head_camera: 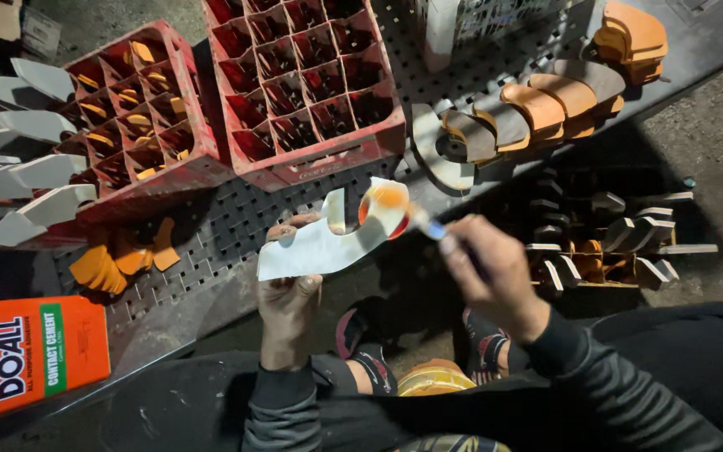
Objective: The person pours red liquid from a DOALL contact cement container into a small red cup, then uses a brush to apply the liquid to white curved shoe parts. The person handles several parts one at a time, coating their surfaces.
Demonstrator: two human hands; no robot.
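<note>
Head view: pale curved sole piece (pixel 328 243), orange-smeared at its far end, raised above the perforated counter (pixel 236 226), left hand (pixel 288 295) fingers pinching it, right hand (pixel 487 272) fingers closed around a brush (pixel 422 220) touching that end.

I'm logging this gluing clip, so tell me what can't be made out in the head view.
- Brush bristles: blurred by motion against the white sole piece.
- Right hand grip: fingers curl over the handle.
- Yellow tin: cut off behind the knees.
- Dark rack: contents lost in shadow.
</note>
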